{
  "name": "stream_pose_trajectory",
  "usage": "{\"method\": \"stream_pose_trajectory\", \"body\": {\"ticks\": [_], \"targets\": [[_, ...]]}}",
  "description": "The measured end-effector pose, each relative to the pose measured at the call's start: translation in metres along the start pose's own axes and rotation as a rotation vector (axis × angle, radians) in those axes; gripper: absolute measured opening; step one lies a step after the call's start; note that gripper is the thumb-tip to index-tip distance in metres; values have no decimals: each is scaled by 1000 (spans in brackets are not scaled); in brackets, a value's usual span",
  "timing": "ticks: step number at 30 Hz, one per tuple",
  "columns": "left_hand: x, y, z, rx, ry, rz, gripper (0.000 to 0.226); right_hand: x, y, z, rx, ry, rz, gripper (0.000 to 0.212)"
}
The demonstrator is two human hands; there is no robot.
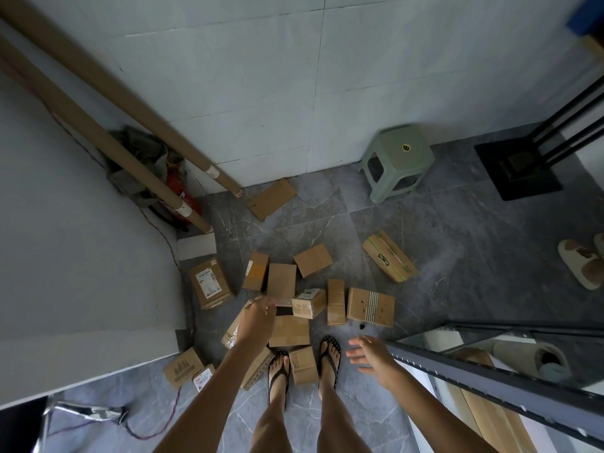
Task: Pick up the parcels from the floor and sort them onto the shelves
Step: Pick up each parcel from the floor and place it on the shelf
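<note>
Several brown cardboard parcels lie scattered on the grey tiled floor in front of my feet. My left hand [258, 318] reaches down over the pile, its fingers just above an upright plain box [281, 282]; whether it touches the box I cannot tell. Beside that box lie a taped box with a white label [309, 302] and a flat box [289, 330]. My right hand [369, 353] hangs open and holds nothing, next to the dark metal shelf frame [490, 380] at the lower right. A small parcel [302, 364] sits between my sandalled feet.
Two long cardboard tubes [108, 103] lean in the left corner by a red extinguisher [178, 194]. A green plastic stool [397, 161] stands by the wall, a black stand base [519, 171] to its right. Slippers [580, 263] lie at the right edge. A cable [150, 433] trails at the lower left.
</note>
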State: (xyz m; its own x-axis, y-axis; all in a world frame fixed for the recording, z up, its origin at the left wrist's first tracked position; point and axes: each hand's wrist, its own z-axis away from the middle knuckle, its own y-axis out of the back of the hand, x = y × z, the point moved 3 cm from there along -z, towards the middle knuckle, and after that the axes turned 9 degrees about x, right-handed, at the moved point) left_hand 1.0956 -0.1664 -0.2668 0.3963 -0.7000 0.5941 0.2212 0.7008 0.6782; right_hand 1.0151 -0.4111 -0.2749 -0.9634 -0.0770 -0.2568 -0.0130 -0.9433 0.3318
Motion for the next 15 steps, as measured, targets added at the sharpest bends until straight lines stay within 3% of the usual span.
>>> {"method": "stream_pose_trajectory", "body": {"ticks": [8, 11, 15], "targets": [[-25, -37, -32, -35, 4, -118, 28, -16, -26, -55, 16, -88, 8, 31], [-65, -87, -79, -17, 71, -121, 30, -27, -65, -129, 15, -119, -37, 30], [-149, -198, -166, 18, 69, -111, 30, -29, -127, -284, 80, -60, 32, 45]]}}
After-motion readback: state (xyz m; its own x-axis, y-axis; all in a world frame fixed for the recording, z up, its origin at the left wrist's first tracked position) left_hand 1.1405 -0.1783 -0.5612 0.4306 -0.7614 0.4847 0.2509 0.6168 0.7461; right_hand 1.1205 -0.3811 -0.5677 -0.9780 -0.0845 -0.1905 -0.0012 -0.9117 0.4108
